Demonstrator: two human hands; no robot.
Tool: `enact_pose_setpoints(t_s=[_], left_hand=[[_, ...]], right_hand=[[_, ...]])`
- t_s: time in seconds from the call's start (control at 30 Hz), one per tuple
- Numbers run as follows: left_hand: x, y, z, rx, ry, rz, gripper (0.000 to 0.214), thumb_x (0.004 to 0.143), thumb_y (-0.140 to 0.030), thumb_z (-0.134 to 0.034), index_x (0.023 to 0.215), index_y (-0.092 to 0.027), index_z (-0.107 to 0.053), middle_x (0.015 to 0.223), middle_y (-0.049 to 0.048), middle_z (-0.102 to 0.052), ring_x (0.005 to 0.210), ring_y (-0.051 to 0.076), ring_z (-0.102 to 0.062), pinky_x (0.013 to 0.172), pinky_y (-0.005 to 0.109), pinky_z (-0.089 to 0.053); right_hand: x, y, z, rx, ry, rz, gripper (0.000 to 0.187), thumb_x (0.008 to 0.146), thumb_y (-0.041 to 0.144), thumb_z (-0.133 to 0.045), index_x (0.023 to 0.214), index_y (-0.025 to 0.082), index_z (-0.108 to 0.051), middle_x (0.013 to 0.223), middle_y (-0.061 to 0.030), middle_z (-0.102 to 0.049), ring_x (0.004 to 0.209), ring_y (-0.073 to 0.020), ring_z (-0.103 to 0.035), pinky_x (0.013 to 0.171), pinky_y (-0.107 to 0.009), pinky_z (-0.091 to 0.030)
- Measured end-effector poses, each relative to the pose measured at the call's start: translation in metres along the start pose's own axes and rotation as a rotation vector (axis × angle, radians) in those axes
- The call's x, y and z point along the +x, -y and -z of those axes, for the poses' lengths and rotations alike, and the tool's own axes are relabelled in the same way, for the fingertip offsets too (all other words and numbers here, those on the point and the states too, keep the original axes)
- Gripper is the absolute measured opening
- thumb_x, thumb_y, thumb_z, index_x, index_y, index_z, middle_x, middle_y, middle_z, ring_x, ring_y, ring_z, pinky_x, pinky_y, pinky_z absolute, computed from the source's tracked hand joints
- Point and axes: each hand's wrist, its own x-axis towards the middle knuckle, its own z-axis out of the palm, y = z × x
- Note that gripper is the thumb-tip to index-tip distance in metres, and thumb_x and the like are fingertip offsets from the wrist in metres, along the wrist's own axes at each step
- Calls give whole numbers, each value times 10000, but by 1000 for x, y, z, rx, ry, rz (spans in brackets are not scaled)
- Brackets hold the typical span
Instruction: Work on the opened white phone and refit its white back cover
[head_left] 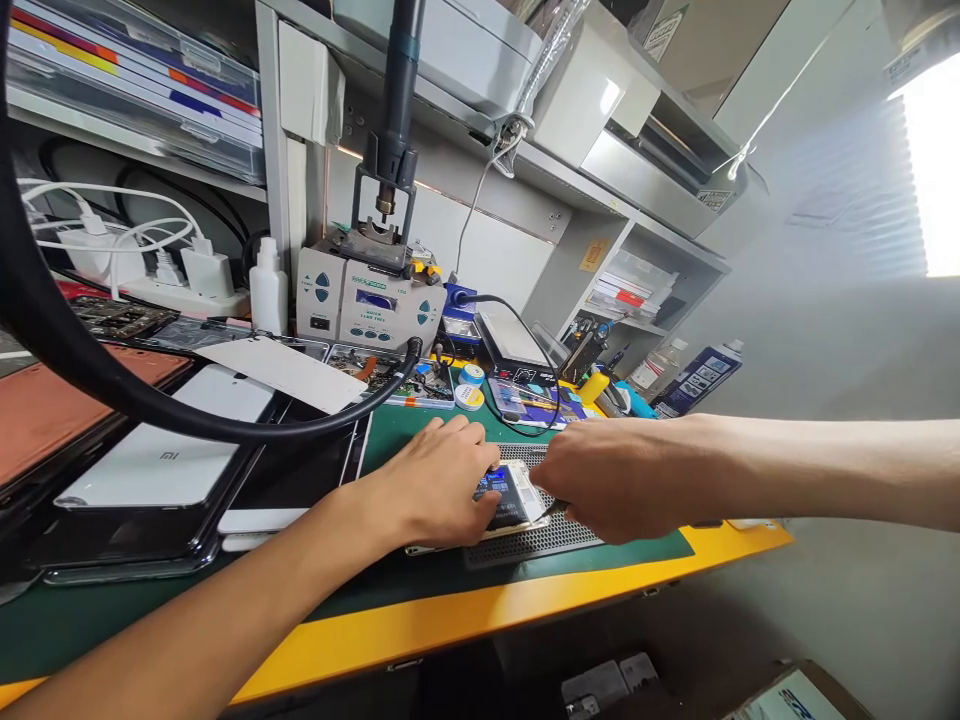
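An opened phone lies on a perforated metal plate, its black battery exposed. My left hand grips the phone at its left part, with the thumb and fingertips over the battery's left edge. From the right, my right hand is closed around a thin dark tool, whose tip reaches the phone's lower right corner beside the battery. Most of that tool is hidden in the fist, so its exact kind does not show.
A thick black hose loops across the left from the grey soldering station. Phone parts, including a white back cover, crowd the green mat's left side. Behind my hands stand small round tins and a spray can.
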Motion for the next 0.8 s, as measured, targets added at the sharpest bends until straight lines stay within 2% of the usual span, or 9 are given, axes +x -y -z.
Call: enact_pose_setpoints(t_s=[0.07, 0.13, 0.23, 0.33, 0.43, 0.5, 0.63, 0.7, 0.8], left_hand=[[0, 0, 0, -3, 3, 0, 293, 857, -394, -546, 1019, -195, -687, 998, 111, -631, 989, 317, -577, 849, 495, -481], [1, 0, 0, -6, 7, 2, 310, 862, -403, -546, 1041, -195, -690, 1004, 113, -631, 994, 318, -576, 857, 498, -482], [1, 0, 2, -5, 13, 5, 320, 863, -405, -550, 1061, -195, -690, 1006, 112, -629, 993, 317, -573, 862, 500, -484], [2, -1, 2, 0, 17, 5, 297, 861, -385, -548, 1049, -203, -688, 995, 105, -626, 990, 314, -568, 862, 496, -482], [1, -1, 1, -2, 16, 12, 285, 861, -367, -539, 1057, -215, -680, 989, 96, -622, 984, 305, -564, 853, 481, -479], [1, -1, 0, -4, 21, 16, 294, 863, -370, -538, 1072, -217, -675, 995, 94, -620, 983, 301, -561, 858, 477, -474], [1, 0, 1, 3, 34, 13, 315, 876, -402, -531, 1083, -211, -673, 1009, 98, -617, 979, 303, -554, 859, 485, -464], [2, 0, 2, 9, 37, 11, 314, 885, -409, -522, 1080, -212, -670, 1004, 97, -613, 973, 303, -551, 845, 481, -461], [3, -1, 2, 14, 42, 5, 264, 884, -380, -521, 1037, -222, -668, 979, 87, -607, 958, 296, -544, 819, 461, -453]], right_hand=[[0, -1, -1, -20, 3, 13, 202, 785, 97, -552, 611, 175, -618, 526, -16, -587, 395, -114, -358, 381, -304, -242], [-1, -1, -2, 30, -32, -18, 356, 821, 130, -557, 479, 204, -488, 455, 1, -512, 373, -107, -307, 375, -313, -232], [-4, 0, -2, 155, -113, -88, 513, 830, 132, -602, 412, 215, -316, 436, 5, -481, 382, -104, -306, 396, -319, -253], [-6, 3, -2, 167, -142, -46, 424, 770, 68, -656, 457, 226, -417, 550, -13, -608, 441, -121, -419, 421, -316, -294], [-5, 5, -3, 59, -158, 14, 298, 722, -7, -639, 564, 231, -553, 628, -37, -677, 469, -141, -490, 428, -326, -284], [-4, 5, -3, 17, -148, 30, 331, 698, -23, -626, 523, 232, -506, 572, -31, -652, 440, -140, -475, 426, -340, -260], [-4, 2, -4, 122, -151, 26, 515, 707, 4, -608, 424, 228, -241, 480, -5, -559, 432, -130, -443, 445, -353, -281], [-5, 2, -5, 162, -157, 7, 520, 715, 23, -617, 425, 231, -237, 490, 3, -557, 448, -134, -453, 455, -353, -298], [-5, 4, -6, 181, -181, -49, 461, 669, -12, -639, 446, 243, -328, 512, 18, -573, 452, -140, -466, 461, -356, -312]])
